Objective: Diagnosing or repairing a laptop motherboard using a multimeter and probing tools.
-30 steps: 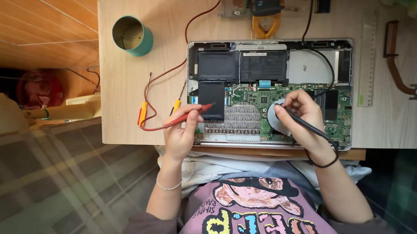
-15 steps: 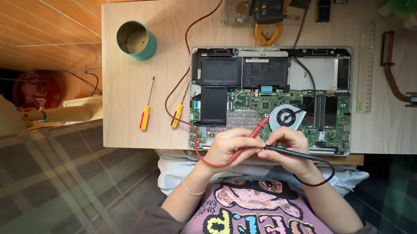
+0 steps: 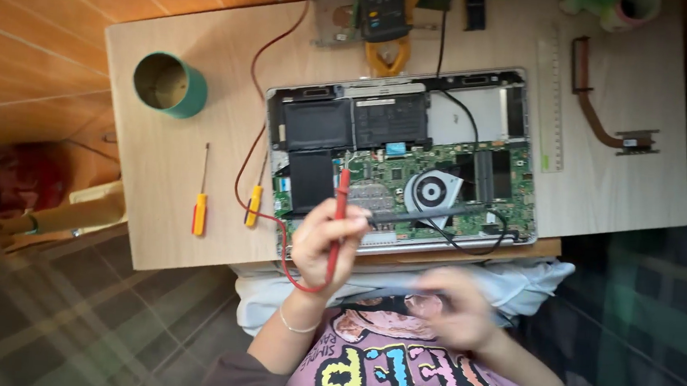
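Head view: the left hand (image 3: pixel 325 244) now lifts the red probe (image 3: pixel 338 217) upright, fingers clenched round it, tip on the opened laptop (image 3: pixel 403 153). The right hand (image 3: pixel 452 305) has dropped back off the board, blurred, grip impossible to tell. The black probe (image 3: pixel 414 214) lies loose there. Two yellow screwdrivers (image 3: pixel 200 207) rest left; one green cup (image 3: pixel 168 84) behind.

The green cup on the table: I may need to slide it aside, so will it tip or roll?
The green cup lies tilted or on its side, mouth showing, so a nudge would likely roll it. It looks empty, probably light, with bare table around it.
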